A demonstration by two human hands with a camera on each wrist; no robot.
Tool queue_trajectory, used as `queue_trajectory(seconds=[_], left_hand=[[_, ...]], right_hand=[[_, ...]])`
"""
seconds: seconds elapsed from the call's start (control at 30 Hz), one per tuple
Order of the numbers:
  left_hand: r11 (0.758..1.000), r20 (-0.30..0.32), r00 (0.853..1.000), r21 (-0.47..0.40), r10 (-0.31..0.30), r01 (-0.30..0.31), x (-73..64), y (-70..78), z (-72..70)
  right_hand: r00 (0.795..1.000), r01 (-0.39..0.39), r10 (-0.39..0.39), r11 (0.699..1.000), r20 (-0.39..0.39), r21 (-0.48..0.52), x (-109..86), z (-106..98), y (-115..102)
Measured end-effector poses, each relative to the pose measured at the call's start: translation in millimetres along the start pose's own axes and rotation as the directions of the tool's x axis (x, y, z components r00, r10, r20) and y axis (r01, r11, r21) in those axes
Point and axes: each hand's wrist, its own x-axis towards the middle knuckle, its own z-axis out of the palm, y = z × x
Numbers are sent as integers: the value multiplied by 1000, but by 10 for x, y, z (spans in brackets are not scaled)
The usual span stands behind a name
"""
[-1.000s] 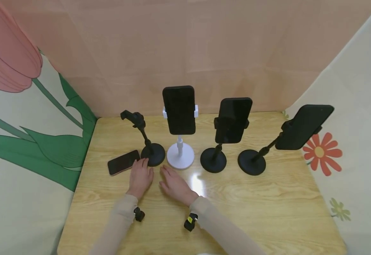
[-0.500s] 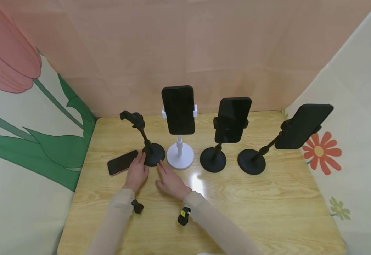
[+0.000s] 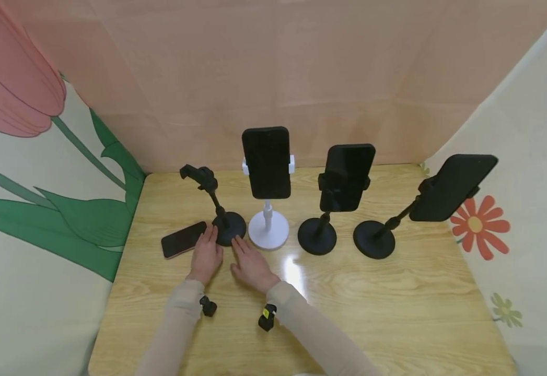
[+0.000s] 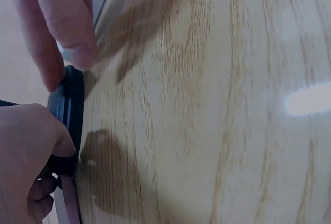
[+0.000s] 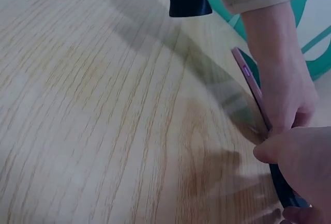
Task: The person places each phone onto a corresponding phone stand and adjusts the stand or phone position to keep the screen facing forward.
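In the head view a black phone stand [image 3: 224, 222] with a round base and no phone in its clamp stands at the left of a row. My left hand [image 3: 206, 256] lies at the left front edge of its base, fingers stretched forward. The fingers of my right hand [image 3: 253, 266] reach the base's front right edge. Up close in the left wrist view, both hands touch the rim of the black base [image 4: 68, 102]. A dark phone [image 3: 183, 240] lies flat to the left, beside my left fingertips.
To the right stand a white stand [image 3: 267, 237] holding a phone [image 3: 267, 163], a black stand [image 3: 317, 237] with a phone [image 3: 347, 177], and another black stand [image 3: 373, 240] with a tilted phone [image 3: 452, 188]. All are on a wooden table [image 3: 395, 313] before a peach cloth [image 3: 278, 68].
Both hands have moved slightly forward and left onto the edges of the black stand's base. The last half second shows almost no hand movement, only a slight shift of the view.
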Motion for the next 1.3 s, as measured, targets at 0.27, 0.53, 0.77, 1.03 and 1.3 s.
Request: queue_trajectory(seconds=[0.27,0.53,0.77,1.03,1.3], left_hand=[[1000,-40,999,21,-10,11,-55,14,29],[998,-23,999,50,-47,48,-92,59,29],[990,12,998,131,-61,59,-105,73,52],[974,37,995,213,-88,78,-148,107,54],[956,26,995,281,-94,83,-171,140,64]], right_hand=[[1000,8,-6,982,10,-187,2,-3,-12],[1000,6,-9,976,-13,-218,17,-48,-45],[1000,2,-5,978,-13,-211,29,-53,-55],[1000,-12,11,975,-4,-223,32,-74,-76],[1000,-26,25,974,-10,-223,27,-40,-81]])
